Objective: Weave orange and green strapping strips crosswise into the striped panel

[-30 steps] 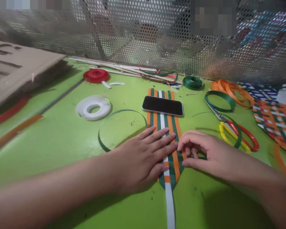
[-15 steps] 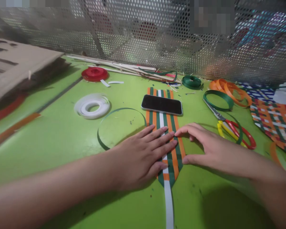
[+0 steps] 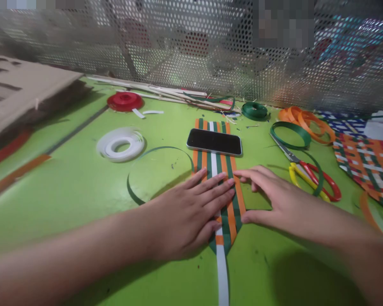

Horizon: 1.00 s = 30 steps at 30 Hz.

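Woven strip band (image 3: 225,214): orange, green, white; flat on green table (image 3: 83,187), far end under phone (image 3: 214,142). Left hand (image 3: 187,212): fingers spread, pressed flat on band. Right hand (image 3: 274,199): open, fingertips at band's right edge. Scissors (image 3: 309,176): right of band.

left hand (image 3: 185,214) flat, right hand (image 3: 279,199) spread, palms down

Green table (image 3: 83,187) bears phone (image 3: 214,142), scissors (image 3: 309,176), white tape roll (image 3: 120,144).
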{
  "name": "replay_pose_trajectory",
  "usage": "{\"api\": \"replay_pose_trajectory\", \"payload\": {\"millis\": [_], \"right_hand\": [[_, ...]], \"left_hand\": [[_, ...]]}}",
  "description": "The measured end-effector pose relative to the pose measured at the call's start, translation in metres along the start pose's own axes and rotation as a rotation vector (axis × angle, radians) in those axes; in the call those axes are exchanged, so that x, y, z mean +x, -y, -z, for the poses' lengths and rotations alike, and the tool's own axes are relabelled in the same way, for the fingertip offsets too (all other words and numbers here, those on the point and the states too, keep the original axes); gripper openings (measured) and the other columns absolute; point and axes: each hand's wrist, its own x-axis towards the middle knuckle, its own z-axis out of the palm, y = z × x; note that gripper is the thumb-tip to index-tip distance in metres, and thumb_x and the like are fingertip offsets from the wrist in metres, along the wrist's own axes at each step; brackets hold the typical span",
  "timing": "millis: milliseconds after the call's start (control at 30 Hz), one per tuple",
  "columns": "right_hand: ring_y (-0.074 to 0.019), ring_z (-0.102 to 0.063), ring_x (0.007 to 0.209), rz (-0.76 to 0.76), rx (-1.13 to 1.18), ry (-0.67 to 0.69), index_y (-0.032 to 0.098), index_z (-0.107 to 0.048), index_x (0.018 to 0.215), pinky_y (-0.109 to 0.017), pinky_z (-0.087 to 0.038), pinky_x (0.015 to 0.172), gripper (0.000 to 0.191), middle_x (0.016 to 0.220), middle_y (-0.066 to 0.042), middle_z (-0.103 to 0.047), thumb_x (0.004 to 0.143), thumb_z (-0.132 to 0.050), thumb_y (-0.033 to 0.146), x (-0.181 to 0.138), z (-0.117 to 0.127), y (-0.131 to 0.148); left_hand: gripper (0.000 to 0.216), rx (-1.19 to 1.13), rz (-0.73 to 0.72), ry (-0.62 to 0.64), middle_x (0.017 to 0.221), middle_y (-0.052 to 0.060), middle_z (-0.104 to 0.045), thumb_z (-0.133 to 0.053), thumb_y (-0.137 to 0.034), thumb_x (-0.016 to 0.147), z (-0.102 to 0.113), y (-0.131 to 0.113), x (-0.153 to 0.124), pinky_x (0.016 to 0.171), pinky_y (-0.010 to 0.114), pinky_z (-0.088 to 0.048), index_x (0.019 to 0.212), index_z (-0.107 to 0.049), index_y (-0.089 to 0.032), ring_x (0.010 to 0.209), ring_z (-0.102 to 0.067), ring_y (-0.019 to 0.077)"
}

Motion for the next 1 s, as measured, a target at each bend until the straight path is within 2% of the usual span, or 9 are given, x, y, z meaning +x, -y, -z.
{"api": "replay_pose_trajectory", "payload": {"millis": [67,233,400,567,800,900,1000], "right_hand": [[-0.0353,-0.055,0.145,0.01,-0.013,0.015,0.048,-0.035,0.168,-0.052,-0.051,0.116,0.089,0.168,-0.003,-0.043,0.09,-0.064,0.081,-0.003,-0.002,-0.001],[-0.0351,-0.061,0.137,0.024,-0.042,0.061,0.047,-0.036,0.169,-0.05,-0.054,0.112,0.087,0.161,-0.006,-0.048,0.093,-0.06,0.081,-0.005,-0.002,0.0],[-0.0352,-0.06,0.137,0.015,-0.045,0.072,0.05,-0.032,0.17,-0.052,-0.053,0.112,0.088,0.16,-0.005,-0.048,0.093,-0.059,0.082,-0.003,-0.001,-0.002],[-0.0355,-0.06,0.138,0.044,-0.047,0.068,0.047,-0.029,0.172,-0.053,-0.052,0.113,0.09,0.158,-0.008,-0.049,0.094,-0.058,0.082,-0.001,-0.001,-0.005],[-0.0355,-0.06,0.138,0.057,-0.065,0.04,0.047,-0.031,0.171,-0.053,-0.055,0.111,0.09,0.159,-0.007,-0.052,0.093,-0.063,0.079,0.0,0.001,-0.007],[-0.0345,-0.067,0.129,0.084,-0.065,-0.014,0.043,-0.042,0.167,-0.051,-0.059,0.104,0.082,0.153,-0.009,-0.059,0.095,-0.062,0.076,0.005,0.005,-0.005],[-0.0337,-0.067,0.13,0.144,-0.093,-0.214,0.033,-0.053,0.162,-0.05,-0.058,0.109,0.07,0.151,-0.012,-0.061,0.102,-0.056,0.068,0.021,0.01,-0.002]], "left_hand": [[0.065,-0.019,-0.009,0.005,0.179,0.003,-0.001,-0.024,-0.047,0.118,0.0,0.001,0.0,0.136,0.043,0.014,0.176,-0.016,-0.018,0.169,0.001,0.0212],[0.062,-0.053,-0.03,0.023,0.18,0.0,0.0,-0.026,-0.047,0.118,0.002,0.002,0.0,0.137,0.05,0.009,0.175,-0.02,-0.027,0.168,0.002,0.0246],[0.062,-0.085,-0.076,0.045,0.18,0.001,-0.01,-0.029,-0.045,0.117,0.006,0.003,0.005,0.137,0.054,0.007,0.175,-0.021,-0.023,0.168,-0.001,0.0257],[0.063,-0.09,-0.077,0.071,0.18,0.002,-0.008,-0.028,-0.047,0.117,0.006,0.002,0.006,0.136,0.057,0.01,0.175,-0.02,-0.025,0.168,0.001,0.0256],[0.061,-0.103,-0.09,0.025,0.18,0.001,-0.014,-0.031,-0.047,0.117,0.004,0.002,0.005,0.137,0.058,0.006,0.174,-0.025,-0.027,0.169,-0.005,0.0268],[0.061,-0.114,-0.089,0.024,0.18,0.001,-0.013,-0.031,-0.047,0.117,0.004,0.003,0.006,0.137,0.059,0.004,0.174,-0.025,-0.028,0.169,-0.006,0.0279],[0.061,-0.114,-0.094,0.014,0.18,0.001,-0.014,-0.032,-0.048,0.116,0.004,0.003,0.006,0.137,0.058,0.004,0.174,-0.028,-0.027,0.169,-0.006,0.0283]]}}
